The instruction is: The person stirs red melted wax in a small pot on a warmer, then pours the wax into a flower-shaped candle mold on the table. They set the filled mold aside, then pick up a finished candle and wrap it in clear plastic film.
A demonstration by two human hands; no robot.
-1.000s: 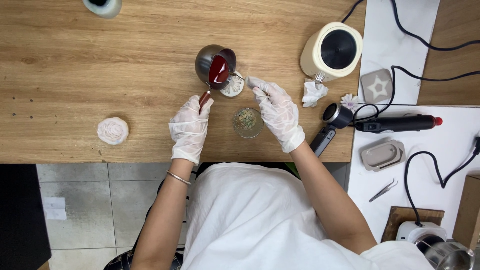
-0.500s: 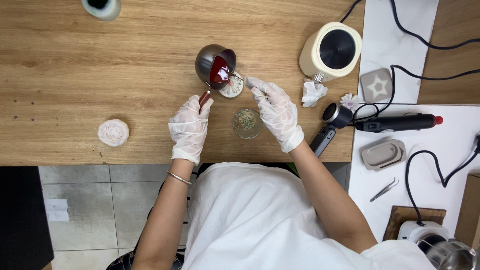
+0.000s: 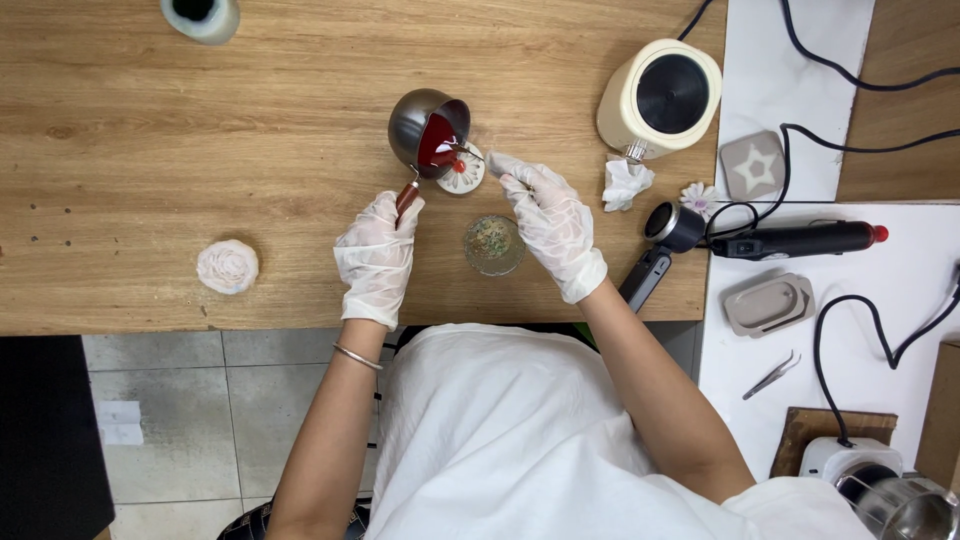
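The head view looks down on a small metal pouring pot [image 3: 428,130] tilted over a white flower-shaped mould [image 3: 464,172], a thin thread of red liquid running from its lip onto the mould; both sit near the middle of the tabletop [image 3: 150,150], a little toward its near edge. The left hand [image 3: 377,258], in a thin white glove, is closed round the pot's red-brown handle [image 3: 406,196] and holds the pot tipped. The gloved right hand [image 3: 552,222] has its fingers stretched toward the mould, fingertips touching or just beside its right rim; it grips nothing that I can make out. Between the two hands, closer to the near edge, lies a round clear dish [image 3: 493,244] with speckled greenish contents.

The step in hand looks like the pour itself, part-way through. The next move, as I judge it, calls for a steady wrist, a slow easing of the tilt so the flow stops clean, and the right hand keeping the mould from shifting.

Further out: a finished pale flower piece [image 3: 227,266] near the left of the near edge, a crumpled tissue [image 3: 626,183], a cream-coloured round heater [image 3: 660,98] toward the right edge, and a black heat gun [image 3: 790,240] lying on the white surface beyond.
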